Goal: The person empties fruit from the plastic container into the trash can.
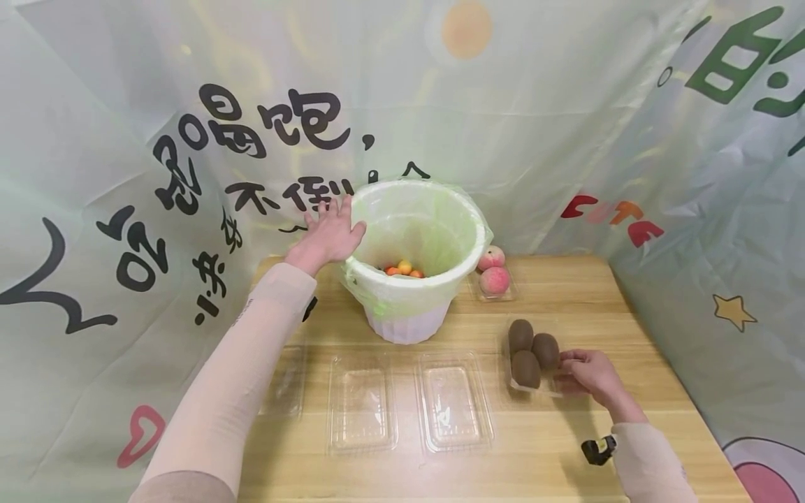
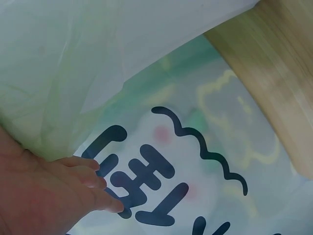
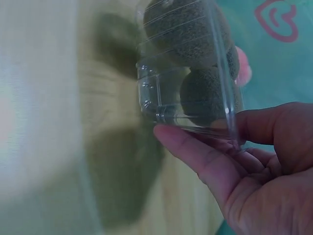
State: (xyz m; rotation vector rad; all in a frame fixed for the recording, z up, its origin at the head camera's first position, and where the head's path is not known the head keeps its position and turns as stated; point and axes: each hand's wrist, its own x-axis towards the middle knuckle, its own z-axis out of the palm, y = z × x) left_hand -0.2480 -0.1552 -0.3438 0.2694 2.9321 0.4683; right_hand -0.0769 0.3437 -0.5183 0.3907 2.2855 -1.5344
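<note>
My right hand [image 1: 591, 377] pinches the edge of a clear plastic box [image 3: 161, 95] between thumb and fingers. Three brown kiwis [image 1: 525, 369] sit in that box, toward the right of the table; its shadow falls on the wood in the right wrist view. At the back, a white bucket [image 1: 409, 323] lined with a thin greenish plastic bag [image 1: 449, 209] stands upright. Small orange and yellow fruits [image 1: 404, 267] lie at its bottom. My left hand [image 1: 330, 234], fingers spread, rests at the bucket's left rim.
Two clear plastic boxes [image 1: 361, 445] [image 1: 455, 445] lie side by side at the front middle. Another clear box [image 1: 286, 384] is partly behind my left forearm. Pink peaches [image 1: 494, 281] sit in a box right of the bucket. Printed cloth walls [image 1: 503, 154] enclose the wooden table [image 1: 566, 293].
</note>
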